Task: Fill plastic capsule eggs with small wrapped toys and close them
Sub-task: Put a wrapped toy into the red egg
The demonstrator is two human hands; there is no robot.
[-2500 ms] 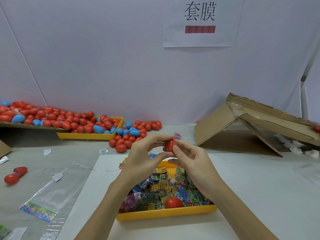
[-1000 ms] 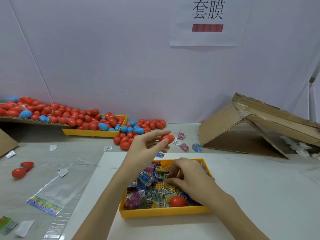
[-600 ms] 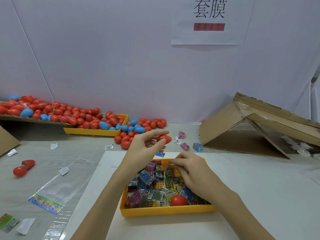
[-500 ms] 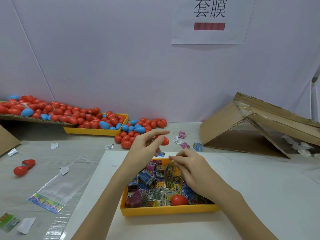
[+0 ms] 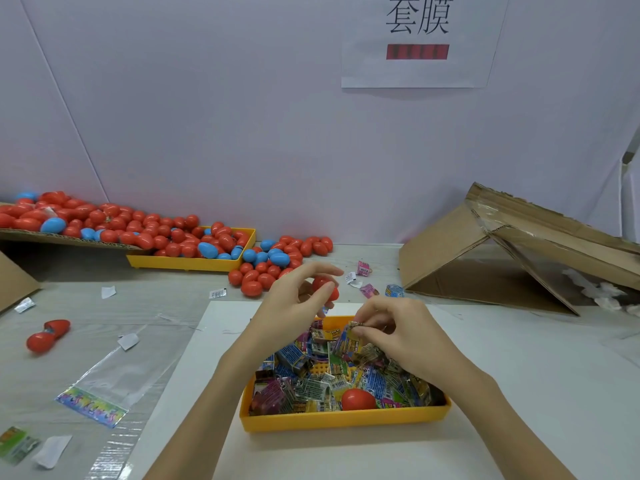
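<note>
Open desk (image 5: 519,358) right of toy tray (image 5: 346,419); loose eggs (image 5: 273,268) crowd behind, cardboard flap (image 5: 485,258) blocks rear right, film bag (image 5: 114,379) at left.

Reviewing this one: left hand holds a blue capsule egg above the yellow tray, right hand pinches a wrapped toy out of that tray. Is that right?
Not quite: the capsule egg in the left hand is red, not blue, as the head view shows. The rest stands: it is held above the yellow tray while the right hand pinches a wrapped toy from that tray.
</note>
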